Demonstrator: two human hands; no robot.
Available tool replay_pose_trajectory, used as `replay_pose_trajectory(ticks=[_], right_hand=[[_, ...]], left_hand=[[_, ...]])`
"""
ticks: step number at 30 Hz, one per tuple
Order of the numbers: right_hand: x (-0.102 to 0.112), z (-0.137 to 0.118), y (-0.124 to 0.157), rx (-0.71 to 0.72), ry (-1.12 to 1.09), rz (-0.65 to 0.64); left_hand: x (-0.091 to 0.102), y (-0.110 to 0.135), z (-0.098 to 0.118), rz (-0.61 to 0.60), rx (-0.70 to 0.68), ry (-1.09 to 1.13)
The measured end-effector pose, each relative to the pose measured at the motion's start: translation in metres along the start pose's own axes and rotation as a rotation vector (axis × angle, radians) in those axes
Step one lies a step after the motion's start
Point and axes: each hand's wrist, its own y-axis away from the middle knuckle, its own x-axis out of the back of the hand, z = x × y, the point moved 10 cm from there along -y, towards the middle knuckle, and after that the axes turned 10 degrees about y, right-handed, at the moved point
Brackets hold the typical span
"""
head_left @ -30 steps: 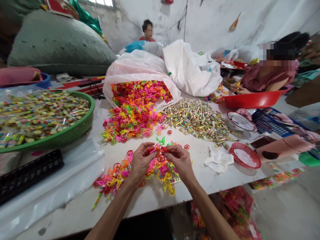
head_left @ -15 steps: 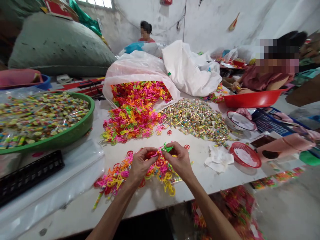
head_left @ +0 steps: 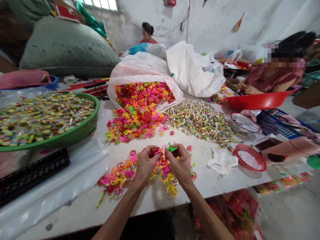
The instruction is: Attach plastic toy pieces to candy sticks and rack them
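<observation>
Worktop point(head_left: 77, 215) of white colour carries a scattered pile of small plastic toy pieces point(head_left: 163, 171). Just above this pile, the left hand point(head_left: 147, 165) has its grip closed on a pink plastic piece point(head_left: 157, 151), and the right hand point(head_left: 181, 163) pinches a green plastic piece point(head_left: 172, 146) beside it. Whether these two pieces touch, I cannot tell. Beyond the hands, a larger heap point(head_left: 137, 116) of similar pieces spills out from the mouth of a white sack point(head_left: 141, 65).

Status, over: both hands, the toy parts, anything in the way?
Left hand: pinching pink toy part. Right hand: pinching green toy part. Loose mixed-colour toy parts crowd beneath; no other obstruction seen.
</observation>
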Motion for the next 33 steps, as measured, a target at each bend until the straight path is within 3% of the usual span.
replay_pose_trajectory(ticks=[2, 5, 8, 14, 20, 26, 33], right_hand=[[0.002, -0.002, 0.0, 0.002, -0.062, -0.012], [-0.002, 0.006, -0.006, -0.09, -0.261, -0.131], [-0.007, 0.025, -0.01, -0.243, -0.396, -0.215], [-0.002, 0.068, 0.004, -0.524, -0.608, -0.202], [0.02, 0.093, 0.024, -0.625, -0.659, -0.197], [0.039, 0.101, 0.028, -0.547, -0.539, -0.126], [0.051, 0.097, 0.028, -0.474, -0.441, -0.098]], left_hand=[[-0.001, -0.002, -0.014, -0.045, 0.1, 0.023], [0.005, -0.004, -0.026, -0.033, 0.174, 0.052], [0.011, -0.003, -0.018, 0.016, 0.12, 0.071], [0.02, 0.009, -0.007, 0.013, 0.124, 0.066], [0.049, 0.0, 0.004, 0.041, 0.047, -0.106], [0.025, -0.009, -0.007, -0.066, 0.073, -0.178], [-0.018, -0.02, -0.01, -0.192, -0.05, -0.439]])
